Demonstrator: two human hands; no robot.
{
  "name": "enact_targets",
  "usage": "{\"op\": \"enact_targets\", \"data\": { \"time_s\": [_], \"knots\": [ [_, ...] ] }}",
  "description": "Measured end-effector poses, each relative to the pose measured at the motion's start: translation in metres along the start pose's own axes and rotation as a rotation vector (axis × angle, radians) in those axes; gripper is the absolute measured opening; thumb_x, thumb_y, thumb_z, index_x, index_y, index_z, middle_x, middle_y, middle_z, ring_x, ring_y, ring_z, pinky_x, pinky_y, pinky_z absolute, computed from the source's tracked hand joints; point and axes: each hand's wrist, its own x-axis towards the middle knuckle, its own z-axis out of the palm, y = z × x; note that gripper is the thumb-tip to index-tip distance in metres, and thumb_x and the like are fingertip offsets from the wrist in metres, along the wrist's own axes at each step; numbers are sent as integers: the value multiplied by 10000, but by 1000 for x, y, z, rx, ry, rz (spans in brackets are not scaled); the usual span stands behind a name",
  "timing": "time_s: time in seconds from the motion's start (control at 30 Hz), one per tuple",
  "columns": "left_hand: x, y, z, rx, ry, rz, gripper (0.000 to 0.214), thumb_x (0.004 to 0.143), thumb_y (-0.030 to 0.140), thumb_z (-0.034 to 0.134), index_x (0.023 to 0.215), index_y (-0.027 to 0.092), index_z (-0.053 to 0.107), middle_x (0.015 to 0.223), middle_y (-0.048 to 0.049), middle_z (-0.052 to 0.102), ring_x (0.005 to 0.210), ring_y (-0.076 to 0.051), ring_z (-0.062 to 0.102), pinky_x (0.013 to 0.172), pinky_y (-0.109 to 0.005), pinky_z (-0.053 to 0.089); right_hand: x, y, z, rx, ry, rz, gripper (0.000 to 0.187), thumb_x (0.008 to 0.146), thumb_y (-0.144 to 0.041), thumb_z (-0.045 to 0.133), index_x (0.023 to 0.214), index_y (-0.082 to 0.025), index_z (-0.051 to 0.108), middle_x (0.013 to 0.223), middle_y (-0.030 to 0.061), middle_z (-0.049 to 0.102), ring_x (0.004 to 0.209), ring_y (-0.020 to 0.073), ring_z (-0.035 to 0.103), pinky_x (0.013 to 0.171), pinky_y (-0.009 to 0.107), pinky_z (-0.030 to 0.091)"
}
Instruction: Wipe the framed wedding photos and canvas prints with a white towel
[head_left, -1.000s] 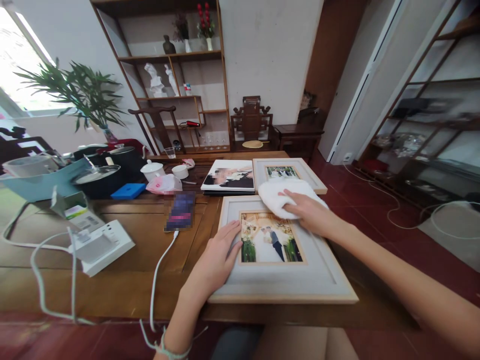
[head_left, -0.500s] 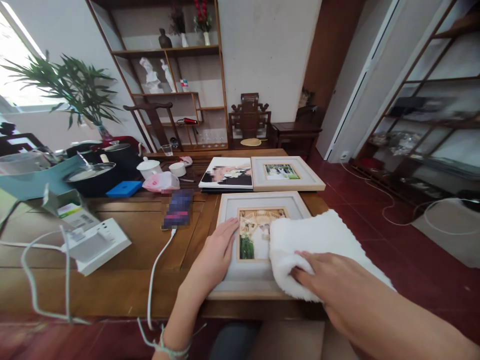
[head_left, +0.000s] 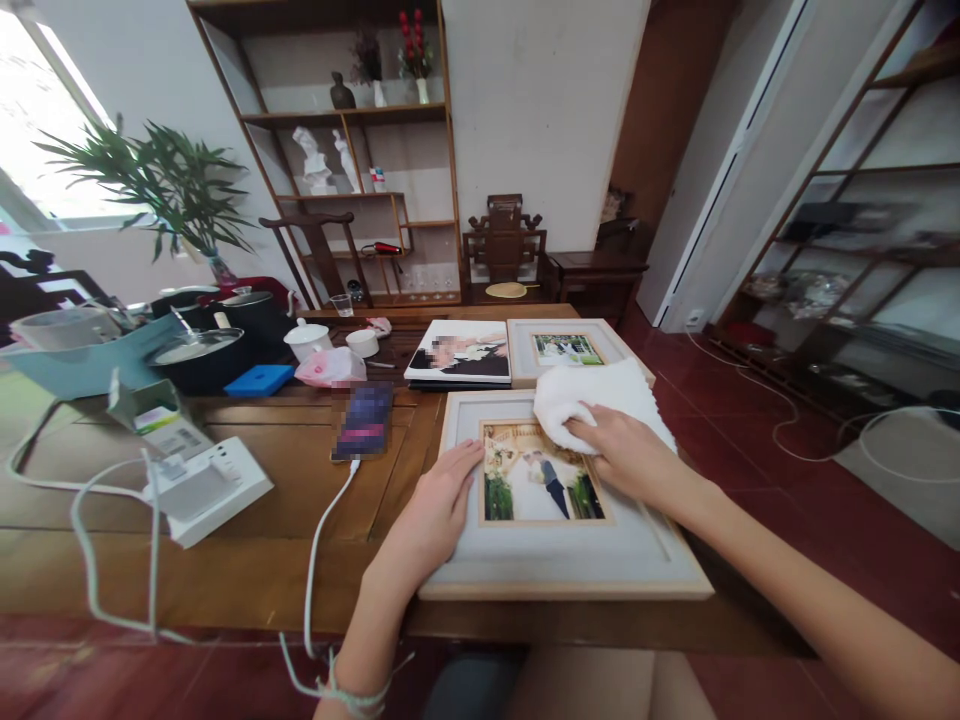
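Note:
A framed photo [head_left: 555, 570] with a pale wood border and a wide light mat lies flat near the table's front edge. It shows a couple in wedding clothes. My left hand [head_left: 439, 500] rests on its left side, fingers stretched out flat and holding nothing. In my right hand [head_left: 630, 450] is a fluffy white cloth [head_left: 600, 390], bunched up over the upper right part of the frame. The cloth hides that corner and overlaps the near edge of a second framed photo [head_left: 566, 350] behind. Beside that one sits a stack of photo panels [head_left: 457, 352].
On the wooden table [head_left: 300, 570] to the left are a phone [head_left: 365, 420] with a white cable, an opened white box [head_left: 217, 490], a blue box [head_left: 259, 380], a pink-and-white bag [head_left: 330, 366] and a black pot [head_left: 196, 358]. Red floor tiles lie beyond the right edge.
My right hand has moved the cloth away from me, from the frame's lower right up to its top right, uncovering more of the photo. My left hand stays on the frame. The view shifted slightly.

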Motion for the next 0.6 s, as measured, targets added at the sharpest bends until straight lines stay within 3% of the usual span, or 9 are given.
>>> {"op": "enact_targets", "data": {
  "time_s": [0.17, 0.3, 0.43, 0.6],
  "knots": [
    [1, -1, 1, 13, -1, -1, 376, 885, 134, 349, 1219, 156, 522, 1313, -99, 527, 1246, -192, 453, 1066, -416, 357, -18, -14, -9, 17, -86, -50, 531, 617, 34, 395, 1083, -125, 593, 1111, 175, 587, 1063, 286, 534, 891, 386, 413],
    [0, -4, 3, 12, -6, 3, 381, 887, 145, 347, 1229, 145, 515, 1323, -100, 517, 1257, -195, 438, 1073, -409, 348, -58, -34, -29, 64, -212, -95, 591, 557, 41, 404, 1061, -187, 610, 1201, 144, 568, 1086, 291, 539, 877, 391, 447],
    [-1, -5, 3, 14, -10, 23, 383, 891, 137, 340, 1237, 147, 504, 1330, -94, 510, 1260, -188, 434, 1077, -405, 341, -91, -50, -45, 166, -228, -146, 641, 553, 4, 430, 1110, -267, 597, 1173, 90, 605, 995, 285, 600, 802, 386, 502],
    [0, -4, 1, 13, -28, 41, 374, 892, 133, 341, 1226, 153, 508, 1325, -91, 516, 1266, -189, 426, 1076, -410, 343, -85, -50, -37, 221, -243, -11, 648, 556, 7, 413, 1129, -245, 580, 1180, 101, 597, 970, 281, 616, 799, 390, 506]
  ]
}}
